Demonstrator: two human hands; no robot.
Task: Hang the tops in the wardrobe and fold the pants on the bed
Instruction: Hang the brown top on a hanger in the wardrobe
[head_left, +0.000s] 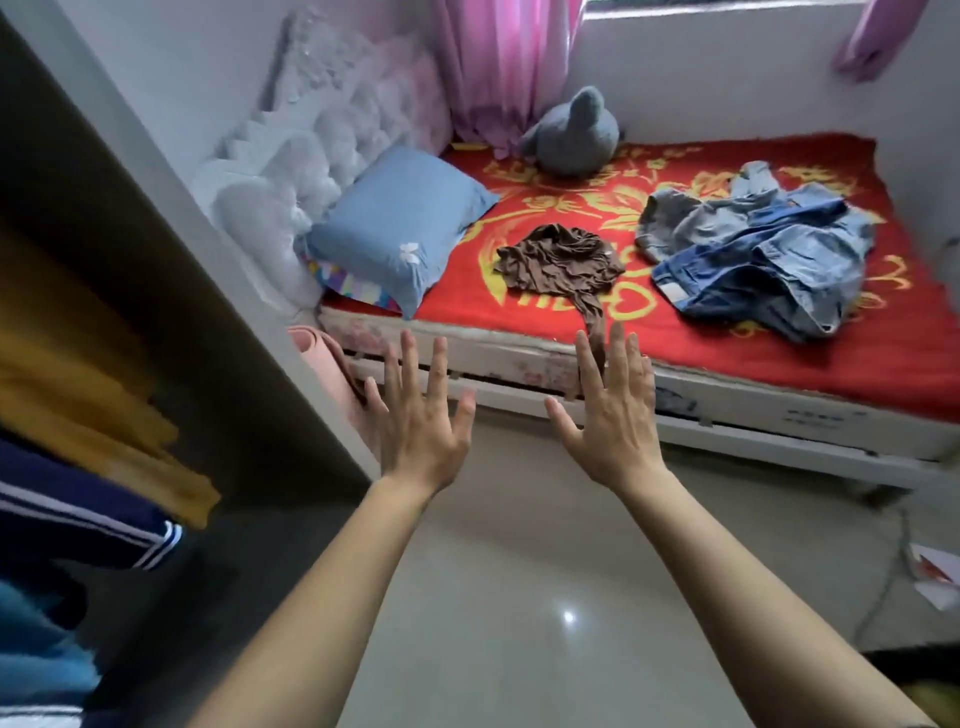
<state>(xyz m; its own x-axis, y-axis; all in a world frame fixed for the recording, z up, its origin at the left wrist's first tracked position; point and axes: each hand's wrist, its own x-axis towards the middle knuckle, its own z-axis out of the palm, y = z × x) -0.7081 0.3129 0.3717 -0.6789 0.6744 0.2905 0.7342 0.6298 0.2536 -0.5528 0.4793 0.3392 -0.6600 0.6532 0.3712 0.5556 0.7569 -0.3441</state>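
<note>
Both arms are stretched out in front and there's nothing in either grip. The left hand (415, 415) and the right hand (610, 415) are raised backs-up with fingers spread wide, hovering over the pale glossy tiled floor (519, 597) just short of the bed's edge.

By my read this is the very first step, with no garment picked up yet. The work lies ahead on the red-and-gold blanketed bed (727, 358). A crumpled brown soft-fabric garment (563, 257) sits near the front edge, one strip of it trailing down over the side just beyond the right fingers. Well apart to its right is a heap of pale and darker blue denim (753, 249). Which pieces are tops and which are pants, I can't tell from this tangle.

The brown piece is nearest, so the likely next move is a reach forward, a pinch on the fabric and a shake-out to see what it is. Hanging or folding follows from that.

The tall grey-white wardrobe (171, 249) stands hard on the left, with a mustard-yellow hanging garment (78, 364) and a navy white-striped garment (78, 514) inside. Around the room, a light blue pillow (400, 223) leans against the white tufted headboard (311, 140), a grey plush toy (571, 135) sits at the back, and pink curtains (498, 62) hang behind it.
</note>
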